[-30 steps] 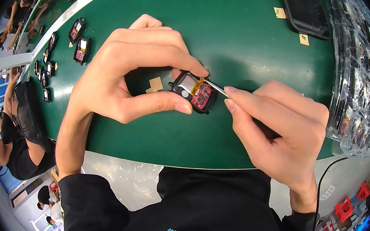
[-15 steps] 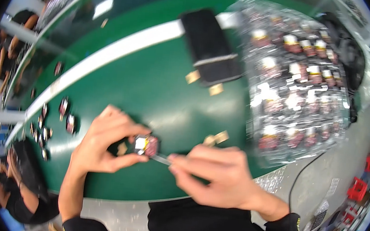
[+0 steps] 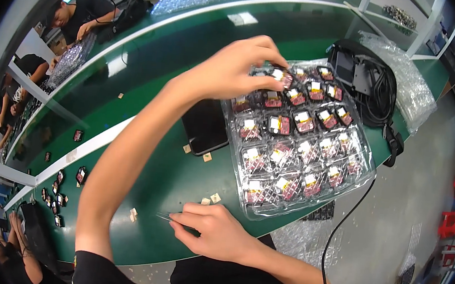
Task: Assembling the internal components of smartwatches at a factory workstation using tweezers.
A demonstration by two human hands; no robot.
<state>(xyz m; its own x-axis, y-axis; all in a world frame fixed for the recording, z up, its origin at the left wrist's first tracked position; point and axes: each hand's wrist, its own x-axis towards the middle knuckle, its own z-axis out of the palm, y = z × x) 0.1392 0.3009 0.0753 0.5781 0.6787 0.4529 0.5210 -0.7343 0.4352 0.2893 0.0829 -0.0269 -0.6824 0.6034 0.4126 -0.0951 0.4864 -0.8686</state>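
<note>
My left hand (image 3: 240, 70) reaches over the far part of a clear plastic tray (image 3: 264, 214). Between its thumb and fingers is a small black module (image 3: 283, 79) with a white label and a reddish face. Similar modules (image 3: 303, 121) fill the tray's pockets in rows, several of them under shiny clear plastic. Near the table's front edge, my right hand (image 3: 210, 230) pinches thin metal tweezers (image 3: 164, 216), whose tips point left. Below my left wrist lies a flat black object (image 3: 205, 131), partly hidden by the arm.
Small tan pieces (image 3: 133, 215) lie on the green table (image 3: 162, 182), some beside the tray. More loose modules (image 3: 81, 175) are scattered at the left. Behind the tray sit a black bag with coiled cable (image 3: 374, 93) and bubble wrap (image 3: 411, 86). Other people (image 3: 88, 14) work at the far left.
My left hand has carried the module from the middle of the table to the tray at the far right. The tweezers in my right hand no longer touch the module. The view has shifted.
</note>
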